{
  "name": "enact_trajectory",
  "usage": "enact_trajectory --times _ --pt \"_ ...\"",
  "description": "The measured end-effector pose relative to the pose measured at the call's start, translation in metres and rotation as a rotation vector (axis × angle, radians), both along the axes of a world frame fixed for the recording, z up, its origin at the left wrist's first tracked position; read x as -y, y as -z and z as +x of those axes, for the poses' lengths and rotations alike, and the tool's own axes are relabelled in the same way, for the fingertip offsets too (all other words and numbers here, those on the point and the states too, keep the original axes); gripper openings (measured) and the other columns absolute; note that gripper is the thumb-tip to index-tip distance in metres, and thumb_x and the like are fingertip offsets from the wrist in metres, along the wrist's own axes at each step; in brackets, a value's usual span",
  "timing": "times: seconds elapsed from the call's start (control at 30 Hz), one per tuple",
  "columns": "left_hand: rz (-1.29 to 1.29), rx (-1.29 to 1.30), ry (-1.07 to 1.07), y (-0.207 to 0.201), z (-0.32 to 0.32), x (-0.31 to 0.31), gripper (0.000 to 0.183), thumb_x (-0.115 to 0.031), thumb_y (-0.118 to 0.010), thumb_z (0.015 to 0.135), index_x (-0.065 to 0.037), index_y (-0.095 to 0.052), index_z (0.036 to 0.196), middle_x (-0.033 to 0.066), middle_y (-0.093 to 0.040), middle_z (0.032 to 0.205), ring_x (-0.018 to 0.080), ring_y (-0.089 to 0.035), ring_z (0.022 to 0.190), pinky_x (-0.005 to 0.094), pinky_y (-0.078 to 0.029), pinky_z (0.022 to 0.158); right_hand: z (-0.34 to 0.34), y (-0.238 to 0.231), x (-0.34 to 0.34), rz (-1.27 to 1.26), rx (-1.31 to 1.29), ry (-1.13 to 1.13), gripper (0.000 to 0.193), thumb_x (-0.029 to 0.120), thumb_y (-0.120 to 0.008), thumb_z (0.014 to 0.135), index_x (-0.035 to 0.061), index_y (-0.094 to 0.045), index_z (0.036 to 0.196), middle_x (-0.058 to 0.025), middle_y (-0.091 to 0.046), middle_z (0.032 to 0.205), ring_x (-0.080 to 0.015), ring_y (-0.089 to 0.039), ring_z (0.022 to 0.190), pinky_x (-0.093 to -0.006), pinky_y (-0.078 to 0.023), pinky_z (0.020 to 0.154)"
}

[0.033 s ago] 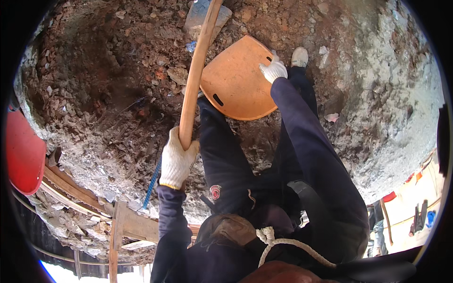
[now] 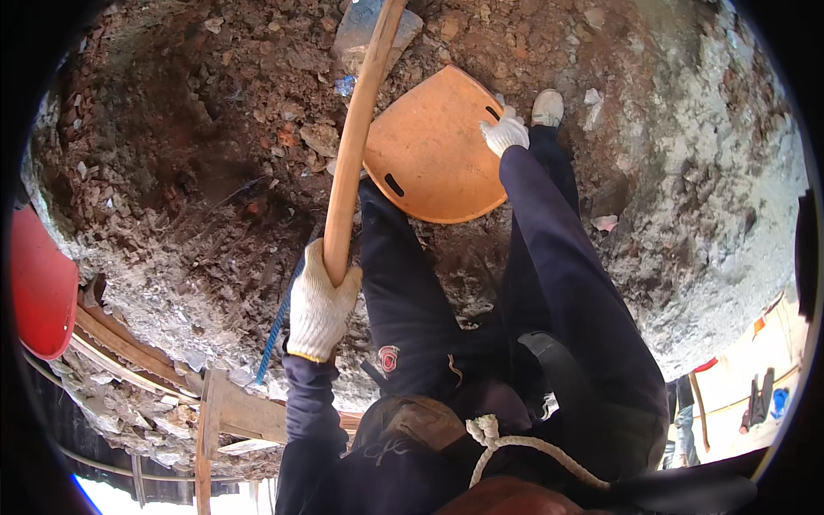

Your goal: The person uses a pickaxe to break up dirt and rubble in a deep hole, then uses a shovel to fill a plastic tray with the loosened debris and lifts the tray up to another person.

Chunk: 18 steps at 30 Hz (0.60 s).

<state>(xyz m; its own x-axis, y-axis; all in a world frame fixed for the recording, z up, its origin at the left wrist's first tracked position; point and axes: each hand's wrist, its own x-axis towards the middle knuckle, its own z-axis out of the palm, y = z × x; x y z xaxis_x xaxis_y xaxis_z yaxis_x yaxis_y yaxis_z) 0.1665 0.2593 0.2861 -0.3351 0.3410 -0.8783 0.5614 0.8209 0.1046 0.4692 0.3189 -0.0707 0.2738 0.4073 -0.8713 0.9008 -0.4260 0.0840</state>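
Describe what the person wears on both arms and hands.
Both hands wear white knitted work gloves: the left hand has a yellowish cuff edge, the right hand looks slightly soiled. Both arms are in long dark navy sleeves reaching the glove cuffs. No markings show on the sleeves.

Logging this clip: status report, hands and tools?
Left hand gripping wooden handle. Right hand on rim of orange pan. Pan lies on rubble and dirt; nothing blocking.
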Motion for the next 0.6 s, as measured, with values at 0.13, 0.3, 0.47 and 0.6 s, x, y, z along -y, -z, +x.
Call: enact_trajectory --times 0.13,0.3,0.47,0.6 --pt "-0.068 -0.018 0.058 0.008 0.002 -0.018 0.052 -0.013 -0.071 0.084 -0.001 -0.05 0.13 0.0198 -0.067 0.087 0.0299 -0.068 0.072 0.04 -0.054 0.069 0.032 0.069 0.005 0.098 0.002 -0.262 0.07 0.036 -0.067 0.091 0.0148 -0.036 0.149 -0.0249 -0.056 0.135 -0.0403 -0.058 0.121 -0.0531 -0.049 0.096" --pt "-0.251 -0.048 -0.074 0.011 0.008 -0.027 0.049 -0.011 -0.07 0.083 0.0 -0.052 0.127 0.0157 -0.066 0.082 0.0232 -0.065 0.068 0.0374 -0.053 0.065 0.097 0.114 0.058 0.058 -0.128 -0.286 0.056 0.013 -0.06 0.089 0.0069 -0.04 0.141 -0.0251 -0.072 0.09 -0.0398 -0.072 0.083 -0.0506 -0.056 0.072" --pt "-0.219 -0.052 -0.03 0.019 0.018 -0.025 0.043 -0.013 -0.07 0.083 0.001 -0.052 0.12 0.006 -0.057 0.078 0.0153 -0.056 0.067 0.0327 -0.049 0.063 0.118 0.098 0.081 0.066 -0.057 -0.242 0.052 0.01 -0.062 0.088 0.0048 -0.043 0.136 -0.0239 -0.072 0.086 -0.037 -0.073 0.078 -0.0482 -0.056 0.064" --pt "-0.189 -0.02 0.035 0.028 0.027 -0.027 0.043 -0.012 -0.069 0.083 0.001 -0.052 0.119 0.0066 -0.057 0.077 0.0155 -0.057 0.067 0.0325 -0.05 0.063 0.115 0.139 0.077 0.121 -0.006 -0.243 0.057 0.017 -0.061 0.09 0.0092 -0.041 0.142 -0.0217 -0.071 0.103 -0.0358 -0.072 0.085 -0.0501 -0.056 0.068"
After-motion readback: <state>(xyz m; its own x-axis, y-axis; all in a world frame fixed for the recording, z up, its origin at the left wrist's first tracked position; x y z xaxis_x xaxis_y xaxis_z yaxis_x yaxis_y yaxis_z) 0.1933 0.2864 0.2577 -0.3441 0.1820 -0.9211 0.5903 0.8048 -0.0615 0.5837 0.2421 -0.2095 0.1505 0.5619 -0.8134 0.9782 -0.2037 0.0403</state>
